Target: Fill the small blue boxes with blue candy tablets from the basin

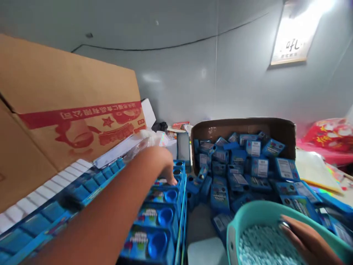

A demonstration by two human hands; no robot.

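Note:
My left hand reaches down onto a row of small blue boxes with round blue openings in their tops. One fingertip touches or nearly touches a box there. The forearm and the back of the hand hide the other fingers. My right hand, blurred, is closed over a teal basin. A small shiny metal piece shows at its fingers, too little to name. Many small pale-blue pellets lie in the basin.
A brown carton on its side spills many blue boxes behind the basin. A large cardboard box stands at left beside another row of blue boxes. A pale lid-like piece lies beside the basin. A red bag sits far right.

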